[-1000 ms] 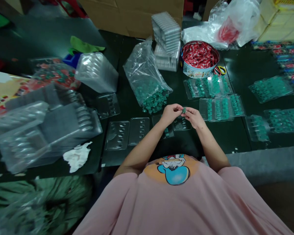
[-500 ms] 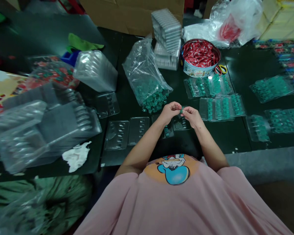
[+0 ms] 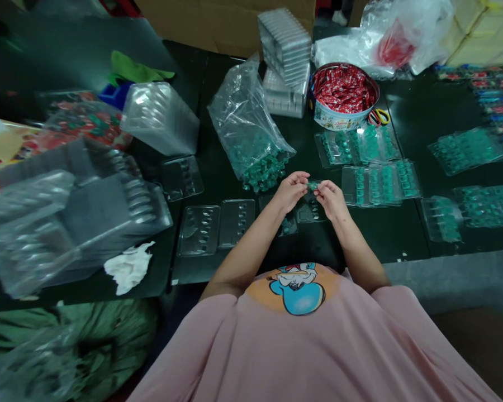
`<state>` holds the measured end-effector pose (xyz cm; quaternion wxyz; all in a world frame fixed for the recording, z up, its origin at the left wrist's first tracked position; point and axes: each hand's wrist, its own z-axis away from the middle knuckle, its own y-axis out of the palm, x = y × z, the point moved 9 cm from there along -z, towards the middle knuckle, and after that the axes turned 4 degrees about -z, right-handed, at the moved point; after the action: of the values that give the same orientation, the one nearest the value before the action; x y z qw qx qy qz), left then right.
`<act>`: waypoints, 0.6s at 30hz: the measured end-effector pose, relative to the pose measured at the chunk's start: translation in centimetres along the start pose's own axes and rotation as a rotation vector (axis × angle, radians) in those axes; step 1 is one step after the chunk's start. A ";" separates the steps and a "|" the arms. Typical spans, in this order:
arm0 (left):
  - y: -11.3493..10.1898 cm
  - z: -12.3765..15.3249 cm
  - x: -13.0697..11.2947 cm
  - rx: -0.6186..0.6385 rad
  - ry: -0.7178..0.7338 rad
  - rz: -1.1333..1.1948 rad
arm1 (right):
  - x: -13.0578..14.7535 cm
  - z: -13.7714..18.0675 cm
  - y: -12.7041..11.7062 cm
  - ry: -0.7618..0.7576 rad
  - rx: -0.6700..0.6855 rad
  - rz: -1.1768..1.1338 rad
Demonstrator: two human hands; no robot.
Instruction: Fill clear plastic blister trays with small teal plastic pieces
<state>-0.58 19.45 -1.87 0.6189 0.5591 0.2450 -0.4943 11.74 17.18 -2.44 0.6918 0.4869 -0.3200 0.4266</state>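
Between my fingertips is a small green translucent piece [image 3: 312,185], too small to make out in detail. My left hand [image 3: 292,191] pinches its left end and my right hand [image 3: 330,196] pinches its right end. Just below them lies a clear plastic blister tray [image 3: 308,211] with several moulded pockets. Another tray [image 3: 288,224], holding some green pieces, is partly covered by my left forearm. Beyond my left hand, loose green pieces [image 3: 265,172] spill from the mouth of a clear plastic bag [image 3: 249,106].
Two clear trays [image 3: 199,230] lie left of my arms. Filled trays with green pieces [image 3: 379,185] spread to the right. A round tin [image 3: 343,120] of red packets stands behind, beside scissors [image 3: 379,116]. Stacked clear trays [image 3: 163,120] stand at the left.
My hands have drawn slightly apart, and the green piece now shows more plainly between the fingertips. The surrounding things stay put, with only a slight shift of the view.
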 end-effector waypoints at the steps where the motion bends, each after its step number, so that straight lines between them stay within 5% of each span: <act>1: 0.2 -0.1 -0.1 0.001 0.008 -0.003 | 0.1 -0.1 -0.1 -0.008 -0.020 0.000; 10: 2.5 -1.1 -2.5 0.030 0.236 -0.311 | 2.5 -0.6 -1.4 -0.176 -0.065 0.143; 18: -0.2 -2.0 0.7 -0.113 0.223 -0.693 | 1.8 -1.0 -2.1 -0.297 -0.061 0.817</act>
<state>0.01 21.10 -3.06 0.4140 0.4583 0.5128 -0.5964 14.42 18.32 -2.03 0.4268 0.3557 -0.5949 0.5809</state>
